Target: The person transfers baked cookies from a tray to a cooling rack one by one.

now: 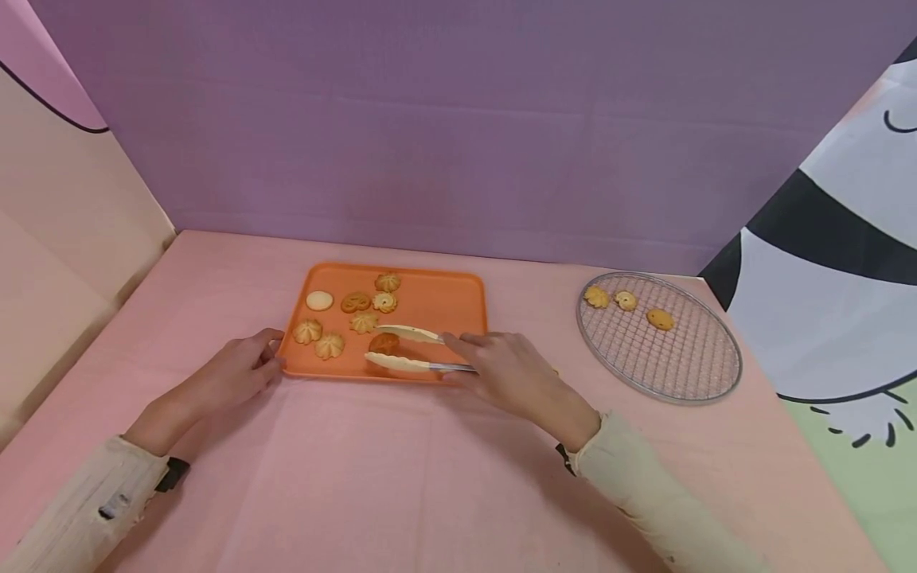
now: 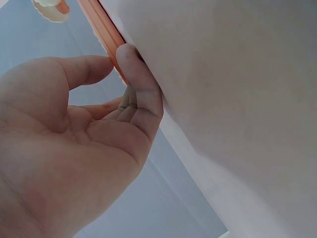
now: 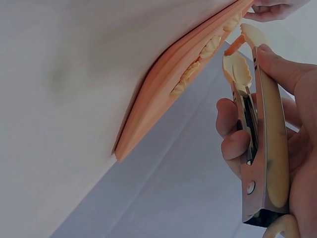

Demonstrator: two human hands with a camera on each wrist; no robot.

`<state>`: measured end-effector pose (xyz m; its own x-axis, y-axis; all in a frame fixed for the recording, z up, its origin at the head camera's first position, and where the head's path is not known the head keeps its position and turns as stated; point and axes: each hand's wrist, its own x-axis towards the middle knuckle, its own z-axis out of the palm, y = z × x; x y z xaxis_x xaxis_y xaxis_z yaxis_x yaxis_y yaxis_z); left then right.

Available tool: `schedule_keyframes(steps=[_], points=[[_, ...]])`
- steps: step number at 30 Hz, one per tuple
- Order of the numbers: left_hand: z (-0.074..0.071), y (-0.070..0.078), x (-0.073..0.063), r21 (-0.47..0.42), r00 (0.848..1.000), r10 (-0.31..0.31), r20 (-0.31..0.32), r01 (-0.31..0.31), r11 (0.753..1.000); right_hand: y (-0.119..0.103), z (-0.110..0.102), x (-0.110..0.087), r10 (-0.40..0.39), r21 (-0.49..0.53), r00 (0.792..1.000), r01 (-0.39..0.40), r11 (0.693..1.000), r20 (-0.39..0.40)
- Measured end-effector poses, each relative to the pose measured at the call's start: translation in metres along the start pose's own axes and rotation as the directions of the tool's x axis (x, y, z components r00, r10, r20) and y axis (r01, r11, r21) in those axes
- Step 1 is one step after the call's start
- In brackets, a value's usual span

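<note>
My right hand (image 1: 516, 378) grips metal tongs (image 3: 272, 139) with cream handle covers and scalloped cream tips. Between the tips is a round brown cookie (image 1: 384, 343), over the front middle of an orange tray (image 1: 444, 298). In the right wrist view the cookie spans the gap and appears held above the tray. My left hand (image 1: 239, 370) pinches the tray's front left corner between thumb and fingers. On the tray's left half lie several cookies: a plain pale round (image 1: 319, 300), a pretzel-shaped one (image 1: 356, 302), a ring-like one (image 1: 384, 302) and several ridged swirls (image 1: 329, 346).
A round wire cooling rack (image 1: 688, 366) lies to the right of the tray. Three cookies sit near its far left side, among them a brown oval (image 1: 660, 319). Pink cloth (image 1: 358, 477) covers the table, and a purple wall (image 1: 458, 159) rises behind it.
</note>
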<state>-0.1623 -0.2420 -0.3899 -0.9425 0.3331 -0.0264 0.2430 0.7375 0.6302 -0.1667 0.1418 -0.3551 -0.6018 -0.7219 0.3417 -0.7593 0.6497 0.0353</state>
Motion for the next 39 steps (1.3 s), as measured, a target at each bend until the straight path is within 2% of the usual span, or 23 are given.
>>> schedule_keyframes(steps=[11, 17, 24, 39], points=[[0.000, 0.000, 0.000, 0.009, 1.000, -0.002, 0.000, 0.002, 1.000, 0.006, -0.010, -0.016, 0.032, -0.013, 0.999, -0.032, 0.999, -0.019], [0.001, -0.001, 0.001, 0.014, 1.000, 0.004, -0.004, -0.004, 1.000, 0.009, -0.012, -0.024, 0.020, -0.029, 0.998, -0.022, 0.999, -0.057], [0.001, -0.001, 0.001, 0.021, 1.000, -0.017, -0.004, 0.017, 1.000, 0.012, -0.016, -0.034, 0.021, -0.059, 0.997, -0.025, 0.998, -0.071], [0.002, -0.003, 0.001, 0.029, 1.000, 0.004, -0.020, -0.004, 1.000, 0.019, -0.027, -0.052, 0.032, -0.070, 0.991, -0.042, 0.997, -0.133]])
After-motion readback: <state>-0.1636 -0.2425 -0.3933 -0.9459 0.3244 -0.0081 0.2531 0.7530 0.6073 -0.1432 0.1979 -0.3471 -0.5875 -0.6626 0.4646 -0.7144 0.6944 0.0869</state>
